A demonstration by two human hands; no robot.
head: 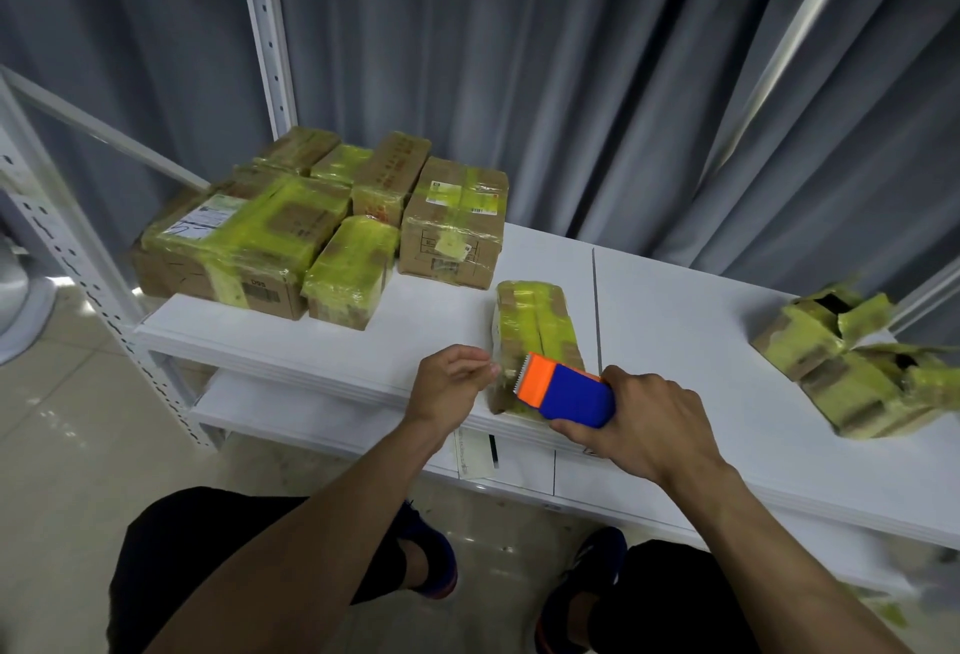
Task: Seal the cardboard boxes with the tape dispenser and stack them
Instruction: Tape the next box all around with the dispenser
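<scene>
A small cardboard box [530, 321] wrapped in yellow-green tape lies on the white table [675, 321] near its front edge. My right hand [644, 425] grips a blue and orange tape dispenser [566, 391] over the box's near end, its toothed orange blade pointing left. My left hand [452, 383] is just left of the box, its fingertips pinching a strip of clear tape [501, 375] that runs to the blade.
Several taped boxes [322, 222] are grouped at the table's back left beside a white shelf post [265, 24]. Crumpled, torn boxes [852, 367] lie at the right. Grey curtains hang behind. A lower shelf and my knees are below the table edge.
</scene>
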